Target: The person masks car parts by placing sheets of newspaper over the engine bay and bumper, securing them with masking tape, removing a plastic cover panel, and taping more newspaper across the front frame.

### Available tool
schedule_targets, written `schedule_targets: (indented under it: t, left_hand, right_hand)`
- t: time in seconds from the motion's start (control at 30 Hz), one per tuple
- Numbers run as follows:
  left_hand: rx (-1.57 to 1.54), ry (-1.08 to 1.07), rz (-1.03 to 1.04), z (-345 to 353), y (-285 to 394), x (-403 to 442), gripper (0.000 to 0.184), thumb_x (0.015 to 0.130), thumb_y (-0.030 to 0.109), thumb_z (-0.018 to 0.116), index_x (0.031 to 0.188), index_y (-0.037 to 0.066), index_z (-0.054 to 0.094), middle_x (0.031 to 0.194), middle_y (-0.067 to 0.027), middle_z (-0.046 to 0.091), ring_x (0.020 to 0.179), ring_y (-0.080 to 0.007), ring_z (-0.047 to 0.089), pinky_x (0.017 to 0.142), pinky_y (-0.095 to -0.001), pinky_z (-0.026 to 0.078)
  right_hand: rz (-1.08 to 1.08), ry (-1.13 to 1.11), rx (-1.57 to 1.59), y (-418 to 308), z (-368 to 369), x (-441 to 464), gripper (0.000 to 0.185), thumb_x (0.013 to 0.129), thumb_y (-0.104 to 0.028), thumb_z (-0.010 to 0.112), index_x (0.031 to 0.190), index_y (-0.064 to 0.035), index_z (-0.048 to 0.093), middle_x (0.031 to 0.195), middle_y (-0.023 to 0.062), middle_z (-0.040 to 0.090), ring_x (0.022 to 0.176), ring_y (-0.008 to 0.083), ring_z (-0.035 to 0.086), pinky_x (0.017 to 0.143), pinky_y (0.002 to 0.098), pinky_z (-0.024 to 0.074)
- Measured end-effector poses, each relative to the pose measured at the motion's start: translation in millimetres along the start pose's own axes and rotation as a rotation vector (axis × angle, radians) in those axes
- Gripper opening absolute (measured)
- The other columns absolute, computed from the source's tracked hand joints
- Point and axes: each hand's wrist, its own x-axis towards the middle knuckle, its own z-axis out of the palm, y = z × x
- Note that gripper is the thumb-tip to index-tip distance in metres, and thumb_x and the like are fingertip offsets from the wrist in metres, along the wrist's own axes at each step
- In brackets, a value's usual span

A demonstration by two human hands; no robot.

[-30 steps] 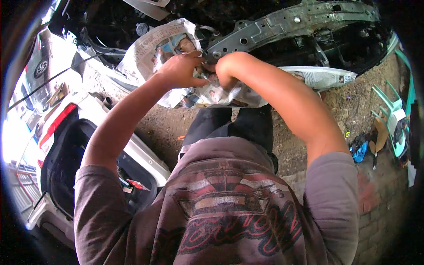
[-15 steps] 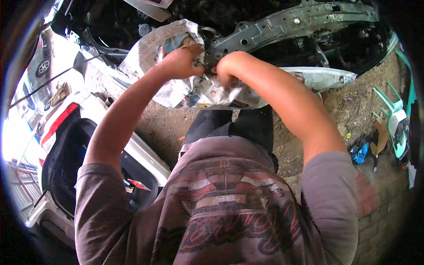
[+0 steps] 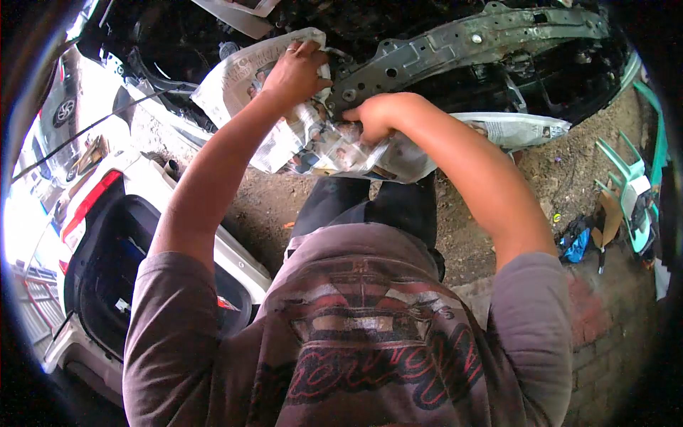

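Sheets of newspaper [image 3: 235, 78] cover the front part of a car, bunched and creased towards the middle. My left hand [image 3: 297, 73], with a ring on one finger, is closed over the newspaper near its upper edge. To its right, my right hand [image 3: 377, 117] bends inward with its fingers curled at the crumpled paper, beside the bare metal crossmember [image 3: 427, 60]. Its index finger points left, and part of its grip is hidden. Another strip of newspaper [image 3: 512, 129] lies along the lower edge on the right.
A dark engine bay [image 3: 178, 43] lies beyond the paper. To the left is a white car part with a red lamp [image 3: 96, 203] and a dark hollow. A light green plastic chair [image 3: 632, 181] and a blue item [image 3: 578, 245] are on the ground at right.
My left hand has moved up along the newspaper and turned, its fingers now over the upper part. My right hand has shifted slightly right and down, its index finger now showing.
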Motion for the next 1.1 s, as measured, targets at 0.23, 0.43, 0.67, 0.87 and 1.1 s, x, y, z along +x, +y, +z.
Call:
schedule_targets:
  t: [0.23, 0.43, 0.67, 0.87, 1.1]
  left_hand:
    - [-0.327, -0.199, -0.108, 18, -2, -14, 0.055, 0.095, 0.037, 0.069, 0.140, 0.005, 0.064, 0.144, -0.0265, 0.061, 0.132, -0.0413, 0.060, 0.114, -0.0490, 0.047]
    - [-0.402, -0.351, -0.129, 1, 5, 4, 0.055, 0.095, 0.029, 0.064, 0.144, 0.003, 0.060, 0.146, -0.0265, 0.059, 0.134, -0.0417, 0.059, 0.116, -0.0478, 0.047]
    - [-0.425, -0.248, -0.030, 11, -10, 21, 0.051, 0.088, 0.029, 0.067, 0.129, -0.001, 0.068, 0.143, -0.0239, 0.062, 0.130, -0.0396, 0.061, 0.112, -0.0468, 0.049]
    - [0.019, -0.061, -0.322, -45, 13, 15, 0.039, 0.091, 0.032, 0.067, 0.116, 0.004, 0.075, 0.140, -0.0150, 0.065, 0.136, -0.0322, 0.057, 0.115, -0.0530, 0.043]
    - [-0.109, 0.057, -0.137, -78, 64, -41, 0.057, 0.094, 0.045, 0.071, 0.135, 0.007, 0.065, 0.134, -0.0183, 0.064, 0.132, -0.0378, 0.057, 0.115, -0.0558, 0.040]
  right_hand:
    - [-0.032, 0.077, -0.072, 2, 5, -2, 0.086, 0.083, -0.031, 0.073, 0.163, -0.0272, 0.043, 0.122, 0.0184, 0.075, 0.103, 0.0343, 0.075, 0.090, 0.0446, 0.0588]
    - [-0.027, 0.102, -0.059, 3, 7, -7, 0.081, 0.083, -0.031, 0.074, 0.159, -0.0237, 0.048, 0.124, 0.0198, 0.074, 0.109, 0.0366, 0.073, 0.095, 0.0465, 0.0574]
    - [-0.063, 0.194, 0.060, 12, 11, -18, 0.085, 0.084, -0.033, 0.076, 0.162, -0.0242, 0.044, 0.142, 0.0208, 0.066, 0.130, 0.0376, 0.064, 0.112, 0.0439, 0.0492]
    - [-0.179, 0.465, 0.385, 50, 11, -33, 0.079, 0.085, -0.022, 0.072, 0.161, -0.0165, 0.047, 0.136, 0.0177, 0.070, 0.115, 0.0292, 0.071, 0.103, 0.0390, 0.0537]
    - [-0.211, 0.433, 0.848, 100, 22, -45, 0.053, 0.088, -0.014, 0.068, 0.140, -0.0109, 0.069, 0.110, 0.0087, 0.076, 0.076, 0.0154, 0.068, 0.074, 0.0354, 0.0586]
